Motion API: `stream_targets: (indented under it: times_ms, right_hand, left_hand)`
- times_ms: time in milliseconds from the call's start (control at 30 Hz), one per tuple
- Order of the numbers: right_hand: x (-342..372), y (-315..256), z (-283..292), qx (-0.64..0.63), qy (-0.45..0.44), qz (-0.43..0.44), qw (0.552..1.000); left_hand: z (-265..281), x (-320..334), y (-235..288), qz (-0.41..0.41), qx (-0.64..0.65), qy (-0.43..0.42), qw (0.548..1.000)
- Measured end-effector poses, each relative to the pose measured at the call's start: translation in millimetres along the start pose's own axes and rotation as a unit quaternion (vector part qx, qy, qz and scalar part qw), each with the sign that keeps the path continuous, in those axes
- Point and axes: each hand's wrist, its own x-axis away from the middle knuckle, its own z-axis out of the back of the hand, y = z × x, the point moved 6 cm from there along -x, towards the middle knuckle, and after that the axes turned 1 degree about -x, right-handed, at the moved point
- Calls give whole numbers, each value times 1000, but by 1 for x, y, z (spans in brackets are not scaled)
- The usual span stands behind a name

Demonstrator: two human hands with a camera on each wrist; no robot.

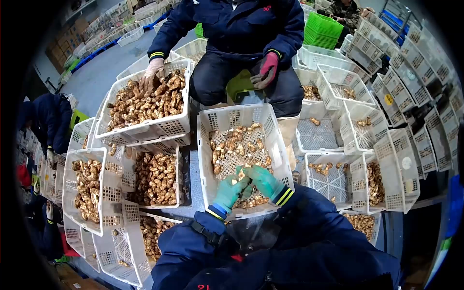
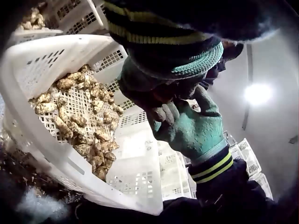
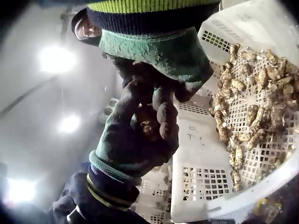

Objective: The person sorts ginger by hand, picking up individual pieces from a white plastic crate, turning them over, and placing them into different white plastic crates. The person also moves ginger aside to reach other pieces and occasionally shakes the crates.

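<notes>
Both hands wear green gloves and meet over a white perforated crate (image 1: 285,159) of brown-and-cream mushrooms (image 1: 235,141). My left hand (image 1: 226,192) curls its fingers round a mushroom (image 3: 148,123), whose brown surface shows in the right wrist view. Against it, my right hand (image 1: 261,180) bends its fingers in and pinches at the same mushroom. The left wrist view has the right hand (image 2: 196,126) side-on, its fingertips pressed in among the left fingers. Much of the held mushroom is hidden by the gloves. Loose mushrooms (image 2: 79,121) lie scattered over the crate's floor.
Opposite sits a person whose gloved hand (image 1: 153,75) reaches into a heaped crate (image 1: 186,118). More mushroom crates (image 1: 104,193) stack at the left. On the right are crates (image 1: 319,186) with a few mushrooms. Green crates (image 1: 323,30) stand behind.
</notes>
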Motion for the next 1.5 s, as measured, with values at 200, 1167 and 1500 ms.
stream_targets:
  times_ms: [200,1167,1500]
  right_hand:
    - [6,2,-3,-70,13,-54,996]
    - [6,4,14,134,10,-2,991]
    - [-10,13,29,12,-138,202,970]
  left_hand:
    - [-8,2,-2,-16,-3,-15,1000]
    - [-10,18,4,60,-146,2,987]
    - [-2,16,13,-122,-161,-58,978]
